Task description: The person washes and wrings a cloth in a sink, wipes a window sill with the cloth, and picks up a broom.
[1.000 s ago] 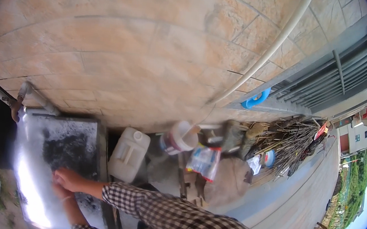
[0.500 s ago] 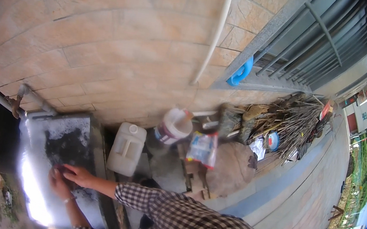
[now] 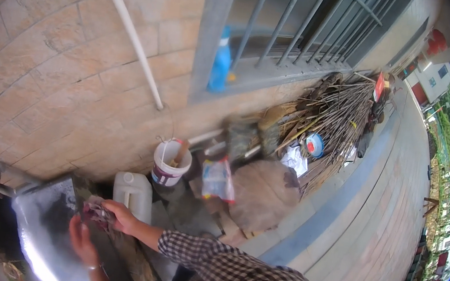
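Where right hand [image 3: 121, 217] clasps, bundle [image 3: 94, 211] partly hidden

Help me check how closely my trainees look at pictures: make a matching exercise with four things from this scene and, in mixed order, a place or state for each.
Things:
1. Crumpled bundle
2. Blue object
3. Bucket
4. Sticks

Places or states:
A. Heaped below the barred window
B. Held in the right grip
C. On the windowsill
D. With a brown piece standing in it

Pairs: 1-B, 2-C, 3-D, 4-A
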### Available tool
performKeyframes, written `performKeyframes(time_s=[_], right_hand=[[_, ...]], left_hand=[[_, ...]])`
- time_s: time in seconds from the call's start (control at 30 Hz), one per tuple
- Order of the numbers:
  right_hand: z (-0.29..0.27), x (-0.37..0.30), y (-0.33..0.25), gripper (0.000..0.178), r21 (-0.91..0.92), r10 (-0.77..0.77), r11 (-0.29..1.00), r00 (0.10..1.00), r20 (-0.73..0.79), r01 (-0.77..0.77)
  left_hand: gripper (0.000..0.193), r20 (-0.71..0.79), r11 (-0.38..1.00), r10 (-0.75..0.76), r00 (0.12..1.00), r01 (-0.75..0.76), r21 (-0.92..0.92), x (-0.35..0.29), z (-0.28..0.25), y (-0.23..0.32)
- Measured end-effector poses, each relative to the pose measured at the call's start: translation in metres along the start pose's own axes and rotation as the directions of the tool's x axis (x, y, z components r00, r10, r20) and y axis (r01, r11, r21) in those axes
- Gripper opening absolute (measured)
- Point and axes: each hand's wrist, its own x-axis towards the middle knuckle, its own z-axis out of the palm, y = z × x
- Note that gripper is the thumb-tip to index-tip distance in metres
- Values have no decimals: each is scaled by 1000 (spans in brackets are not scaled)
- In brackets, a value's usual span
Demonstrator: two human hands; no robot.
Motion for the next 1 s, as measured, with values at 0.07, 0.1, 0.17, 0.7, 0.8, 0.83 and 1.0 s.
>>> performKeyframes(time_s=[0.07,0.1,0.17,0.7,0.8,0.83,1.0], right_hand=[[-20,-26,-40,36,0,-112,994,990,-81,112],[-26,-42,-61,40,7,-145,989,989,11,145],[-29,-89,-127,43,26,-233,972,972,33,233],[-114,-440,-329,47,-180,-854,498,444,-271,849],[-129,-517,-312,50,-259,-887,429,350,-301,865],[-133,-537,-303,49,-357,-878,452,338,-339,817],[-179,-662,-224,47,-590,-868,476,241,-435,652]], left_hand=[[38,-133,990,-100,986,112,88,-6,10,-13],[34,-188,989,-118,975,131,62,-13,4,-34],[34,-173,967,-247,954,253,15,-27,25,-42],[26,128,887,-461,878,459,41,-106,136,-66],[24,211,849,-528,823,508,145,-114,152,-68],[24,207,851,-525,826,503,151,-120,145,-68],[24,244,805,-593,767,566,178,-151,125,-111]])
